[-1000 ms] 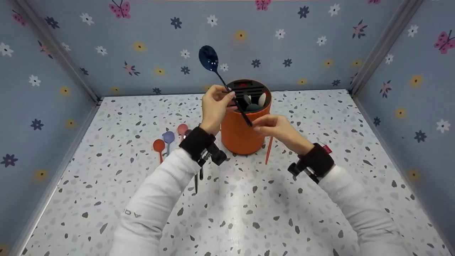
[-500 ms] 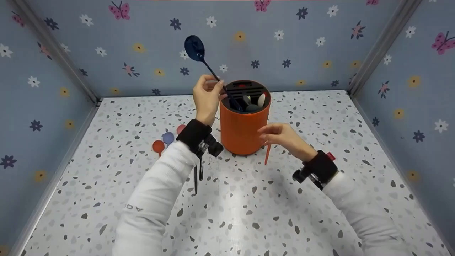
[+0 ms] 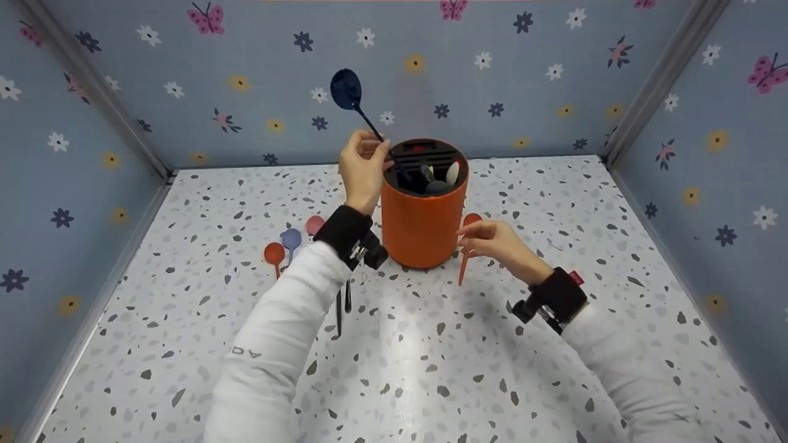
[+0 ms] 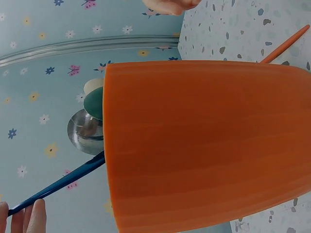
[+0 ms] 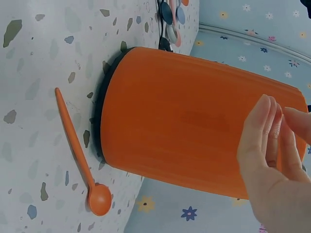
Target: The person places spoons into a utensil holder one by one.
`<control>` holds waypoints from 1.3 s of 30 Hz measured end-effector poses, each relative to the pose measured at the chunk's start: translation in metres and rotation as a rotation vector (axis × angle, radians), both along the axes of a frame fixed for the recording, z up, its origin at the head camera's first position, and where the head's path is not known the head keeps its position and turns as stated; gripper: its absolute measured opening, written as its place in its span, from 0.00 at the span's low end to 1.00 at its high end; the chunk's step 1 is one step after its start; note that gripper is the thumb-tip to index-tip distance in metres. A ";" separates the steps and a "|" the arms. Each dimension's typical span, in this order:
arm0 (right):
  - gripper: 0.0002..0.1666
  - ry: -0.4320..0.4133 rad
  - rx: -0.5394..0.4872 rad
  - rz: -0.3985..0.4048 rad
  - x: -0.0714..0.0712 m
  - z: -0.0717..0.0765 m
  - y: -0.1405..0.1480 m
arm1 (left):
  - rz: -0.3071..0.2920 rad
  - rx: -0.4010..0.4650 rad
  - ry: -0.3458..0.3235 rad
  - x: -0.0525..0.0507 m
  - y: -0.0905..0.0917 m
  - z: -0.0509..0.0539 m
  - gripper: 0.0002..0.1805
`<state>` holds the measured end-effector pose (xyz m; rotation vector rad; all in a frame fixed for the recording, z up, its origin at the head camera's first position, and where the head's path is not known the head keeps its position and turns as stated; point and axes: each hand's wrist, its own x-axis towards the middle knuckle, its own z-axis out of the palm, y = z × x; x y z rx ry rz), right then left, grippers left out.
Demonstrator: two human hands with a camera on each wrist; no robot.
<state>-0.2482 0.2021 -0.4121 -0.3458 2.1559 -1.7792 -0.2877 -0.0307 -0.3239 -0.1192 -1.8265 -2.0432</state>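
My left hand (image 3: 362, 175) pinches the slim handle of a dark blue spoon (image 3: 346, 90). The spoon leans with its bowl up to the left, and its handle end reaches into the orange utensil holder (image 3: 423, 231). In the left wrist view the handle enters over the rim beside a silver spoon (image 4: 80, 131) and a green utensil head (image 4: 93, 103). My right hand (image 3: 500, 241) hovers at the holder's right side, fingers loosely bent, holding nothing. Below it an orange spoon (image 5: 75, 141) lies on the table.
Left of the holder lie a red-orange spoon (image 3: 274, 253), a lavender spoon (image 3: 291, 238) and a pink spoon (image 3: 314, 224). Dark handles (image 3: 339, 314) stick out below my left wrist. Flower-patterned walls (image 3: 418, 37) enclose the back and sides of the speckled table (image 3: 394, 381).
The blue spoon's handle end has left my right hand and gone into the holder, guided by my left hand. My right hand has drawn down and to the right.
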 end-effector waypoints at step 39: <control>0.66 0.060 0.064 -0.227 -0.050 -0.026 -0.033 | 0.049 -0.207 -0.095 -0.011 0.007 -0.021 0.05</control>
